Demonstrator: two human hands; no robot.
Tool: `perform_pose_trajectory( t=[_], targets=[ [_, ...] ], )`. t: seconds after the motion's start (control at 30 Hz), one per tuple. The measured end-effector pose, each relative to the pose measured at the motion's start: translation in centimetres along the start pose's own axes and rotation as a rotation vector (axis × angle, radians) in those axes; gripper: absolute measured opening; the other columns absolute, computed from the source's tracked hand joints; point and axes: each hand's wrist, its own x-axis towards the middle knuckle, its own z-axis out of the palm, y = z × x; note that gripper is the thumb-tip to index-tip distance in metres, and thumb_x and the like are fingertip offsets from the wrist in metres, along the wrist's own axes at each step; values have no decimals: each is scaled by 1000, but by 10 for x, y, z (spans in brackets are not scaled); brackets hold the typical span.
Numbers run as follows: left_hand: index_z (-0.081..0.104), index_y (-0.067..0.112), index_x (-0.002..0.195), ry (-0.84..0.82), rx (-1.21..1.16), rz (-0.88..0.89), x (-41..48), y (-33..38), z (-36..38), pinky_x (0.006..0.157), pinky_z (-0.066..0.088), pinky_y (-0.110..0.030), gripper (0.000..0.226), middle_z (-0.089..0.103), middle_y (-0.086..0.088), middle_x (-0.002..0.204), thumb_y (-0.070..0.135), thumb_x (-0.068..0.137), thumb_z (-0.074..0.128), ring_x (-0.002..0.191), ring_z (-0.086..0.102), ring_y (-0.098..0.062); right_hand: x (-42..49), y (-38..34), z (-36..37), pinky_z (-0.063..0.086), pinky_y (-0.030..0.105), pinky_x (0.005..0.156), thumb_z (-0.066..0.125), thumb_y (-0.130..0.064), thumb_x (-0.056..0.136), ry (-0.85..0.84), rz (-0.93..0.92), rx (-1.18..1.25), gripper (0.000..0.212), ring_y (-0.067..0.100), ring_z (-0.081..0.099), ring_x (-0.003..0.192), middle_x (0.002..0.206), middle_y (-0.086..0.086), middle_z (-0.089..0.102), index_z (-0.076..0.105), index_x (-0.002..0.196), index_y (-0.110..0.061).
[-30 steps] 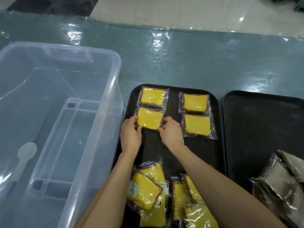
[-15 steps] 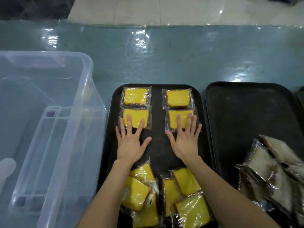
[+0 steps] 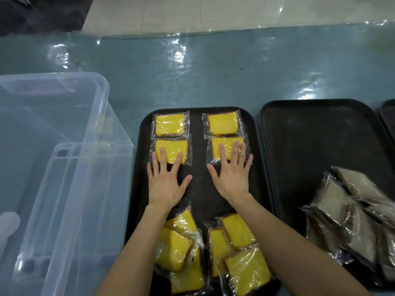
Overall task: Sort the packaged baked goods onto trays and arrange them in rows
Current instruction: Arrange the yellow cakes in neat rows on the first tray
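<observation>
Head view, single frame. Landmark: cake tray point(image 3: 197, 129), black with rounded corners, lying on the bench point(image 3: 213, 71).

Near end of cake tray: loose heap of wrapped yellow cake slices point(image 3: 177, 251), overlapping and lying at mixed angles, unsorted. Both forearms pass over this heap.

Right of cake tray, near end: second black tray point(image 3: 316, 146), rims almost touching. A pile of wrapped brown slices point(image 3: 350, 214) fills its near right corner; view blurred there, count not readable.

Middle of cake tray: left hand point(image 3: 164, 184) and right hand point(image 3: 232, 180) lie flat, palms down over the bare tray bottom, well apart from each other. Fingers point(image 3: 161, 154) straight and spread on both hands, gripping nothing. Left fingertips rest on the near-left packet point(image 3: 171, 146); right fingertips rest on the near-right packet point(image 3: 224, 144).

Far end of cake tray: far-left packet point(image 3: 170, 124) and far-right packet point(image 3: 223, 123), each just beyond its near neighbour with wrapper edges touching or overlapping. The four packets make two columns, with a bare strip of tray between them.

Left of cake tray: clear plastic bin point(image 3: 92, 189), tall-walled, just beside the tray rim.

Far right, beyond the second tray: edge of a third black tray point(image 3: 388, 116).

Beyond cake tray: teal bench top under glossy film with glare spots, then pale floor tiles point(image 3: 192, 11).
</observation>
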Motion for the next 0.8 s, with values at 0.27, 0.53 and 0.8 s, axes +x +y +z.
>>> perform_pose_trajectory(
  t=[0.27, 0.53, 0.8],
  targets=[
    [0, 43, 174, -53, -17, 7, -14, -7, -5, 135, 10, -62, 83, -13, -14, 182, 74, 106, 37, 167, -15, -40, -19, 1, -21, 1, 69, 130, 23, -71, 110, -42, -53, 84, 77, 40, -6, 167, 181, 19, 2, 14, 174, -30],
    [31, 33, 171, -12, -78, 371, -50, 55, -13, 137, 19, -50, 63, 14, -5, 183, 47, 112, 49, 169, 9, -23, -75, 54, -27, 14, 46, 136, 44, -47, 114, -19, -58, 235, 58, 23, 18, 167, 176, 6, 33, 43, 165, -21],
    [-4, 29, 175, -117, 157, 426, -7, 102, 16, 137, 6, -53, 78, -18, -9, 182, 64, 112, 26, 168, -18, -28, -86, 83, -26, -1, 30, 129, 33, -48, 117, -181, -93, 223, 62, 17, 3, 168, 182, 2, 13, 26, 172, -20]
  ],
)
